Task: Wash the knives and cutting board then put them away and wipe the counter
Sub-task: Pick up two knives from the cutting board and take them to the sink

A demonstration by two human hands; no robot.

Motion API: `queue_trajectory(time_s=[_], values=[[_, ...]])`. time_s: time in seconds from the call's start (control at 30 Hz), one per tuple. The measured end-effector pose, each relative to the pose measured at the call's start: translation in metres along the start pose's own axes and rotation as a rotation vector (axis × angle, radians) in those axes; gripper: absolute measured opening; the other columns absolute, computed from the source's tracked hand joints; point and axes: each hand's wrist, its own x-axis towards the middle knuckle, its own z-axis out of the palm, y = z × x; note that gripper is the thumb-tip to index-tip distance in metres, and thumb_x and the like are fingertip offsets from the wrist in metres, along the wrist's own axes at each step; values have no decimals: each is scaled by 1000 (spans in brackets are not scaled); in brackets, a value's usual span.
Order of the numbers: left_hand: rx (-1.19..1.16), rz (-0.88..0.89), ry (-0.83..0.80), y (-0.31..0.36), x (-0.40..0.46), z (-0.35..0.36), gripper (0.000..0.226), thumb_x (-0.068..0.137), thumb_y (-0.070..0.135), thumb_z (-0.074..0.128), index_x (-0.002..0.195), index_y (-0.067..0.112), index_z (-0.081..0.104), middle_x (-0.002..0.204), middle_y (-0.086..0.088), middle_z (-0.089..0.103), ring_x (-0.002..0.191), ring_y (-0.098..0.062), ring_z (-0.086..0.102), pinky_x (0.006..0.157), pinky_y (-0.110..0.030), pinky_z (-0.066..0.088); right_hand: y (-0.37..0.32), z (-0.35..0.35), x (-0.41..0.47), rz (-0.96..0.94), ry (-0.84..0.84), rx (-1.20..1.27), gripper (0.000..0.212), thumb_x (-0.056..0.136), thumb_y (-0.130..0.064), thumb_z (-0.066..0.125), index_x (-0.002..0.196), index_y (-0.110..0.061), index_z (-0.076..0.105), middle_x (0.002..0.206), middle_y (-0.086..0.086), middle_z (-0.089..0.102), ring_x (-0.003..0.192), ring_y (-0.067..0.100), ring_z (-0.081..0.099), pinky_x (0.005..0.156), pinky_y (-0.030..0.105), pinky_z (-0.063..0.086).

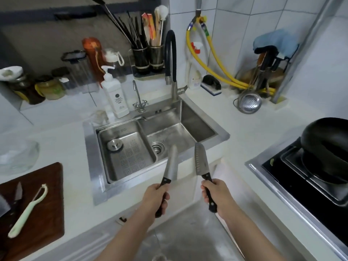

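My left hand point(155, 197) grips the black handle of a plain-bladed knife point(171, 162), blade pointing up over the front edge of the steel sink point(197, 127). My right hand point(218, 194) holds a second knife with a dimpled blade point(200, 159), also pointing up toward the sink. At the lower left lies a dark wooden cutting board point(43, 219) carrying a small paring knife point(17, 192), a pale green peeler point(28, 211) and part of a dark blade at the frame's edge.
A black-necked faucet point(170, 59) and white soap bottle point(114, 95) stand behind the sink. A glass bowl point(17, 153) sits left, a black pan point(327, 149) on the stove right, a knife rack point(267, 70) with a blue cloth in the far corner.
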Motion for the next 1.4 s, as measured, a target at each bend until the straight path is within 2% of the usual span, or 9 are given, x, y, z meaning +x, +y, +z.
queue_trajectory(time_s=[0.27,0.53,0.7,0.87,0.97,1.1,1.27,1.4], values=[[-56,-28,31,34,57,-4,16,95,14,52,82,5,50,63,-7,51,34,-13,37,36,-19,29,-33,20,54,42,-37,-23,21,90,0,48,69,-3,48,53,8,44,32,11,37,32,18,31],[-85,-64,17,75,127,-24,10,93,11,52,88,3,54,64,-8,51,34,-12,38,34,-19,31,-71,53,118,24,1,-107,18,89,-5,49,71,-2,50,52,7,48,39,15,38,41,24,31],[-78,-92,19,90,162,-31,10,94,10,51,92,0,50,60,-9,50,33,-11,37,33,-18,29,-86,66,143,20,26,-86,19,90,-2,49,71,-3,52,55,8,49,40,13,41,37,20,34],[-136,-133,17,101,190,-34,10,93,10,50,92,0,49,54,-8,48,36,-15,37,36,-19,30,-99,70,178,92,17,-71,15,90,-4,50,76,0,55,54,7,52,40,13,43,36,20,35],[-125,-126,53,107,203,-32,12,94,11,50,91,-1,50,51,-6,47,33,-14,36,33,-19,28,-105,71,202,128,-2,-107,18,89,-6,51,71,-2,54,48,6,50,36,13,41,34,19,33],[-140,-159,114,111,222,-24,13,95,13,49,90,1,52,57,-7,49,32,-13,36,34,-17,27,-118,71,233,153,-42,-190,18,91,-4,48,73,-3,53,53,8,48,31,11,40,32,14,29],[-188,-165,182,114,246,0,16,95,12,47,82,4,51,56,-8,47,30,-13,35,36,-16,24,-127,64,283,156,-114,-325,27,91,-7,49,64,-5,52,41,3,49,31,14,40,37,20,31],[-244,-169,261,116,274,20,24,97,20,46,78,6,51,56,-9,48,28,-12,34,39,-17,23,-136,61,327,197,-178,-394,28,93,-9,50,65,-5,52,39,2,49,30,13,40,36,19,31]])
